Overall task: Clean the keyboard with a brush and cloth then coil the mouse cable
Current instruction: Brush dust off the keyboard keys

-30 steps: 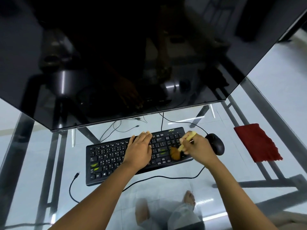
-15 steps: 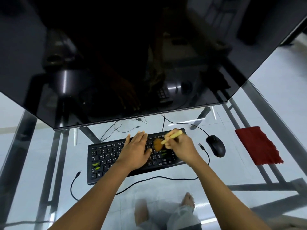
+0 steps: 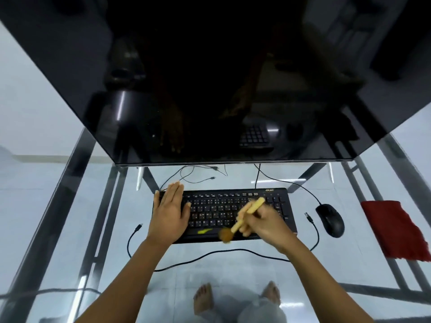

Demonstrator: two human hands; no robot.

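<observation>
A black keyboard (image 3: 219,206) lies on the glass table below a big dark monitor. My left hand (image 3: 170,213) rests flat, fingers apart, on the keyboard's left end. My right hand (image 3: 265,223) grips a brush (image 3: 245,215) with a pale wooden handle; its brown bristles touch the keyboard's near edge by the space bar. A black mouse (image 3: 330,220) sits to the right of the keyboard, and its loose cable (image 3: 314,231) loops on the glass. A red cloth (image 3: 394,229) lies further right.
The monitor (image 3: 210,78) overhangs the back of the glass table (image 3: 70,206). Thin cables (image 3: 193,173) trail behind the keyboard, and another black cable (image 3: 210,254) runs along its front. Metal frame bars and my bare feet show through the glass.
My left hand slid from the middle of the keyboard to its left end. My right hand swept the brush from the upper keys down to the near edge.
</observation>
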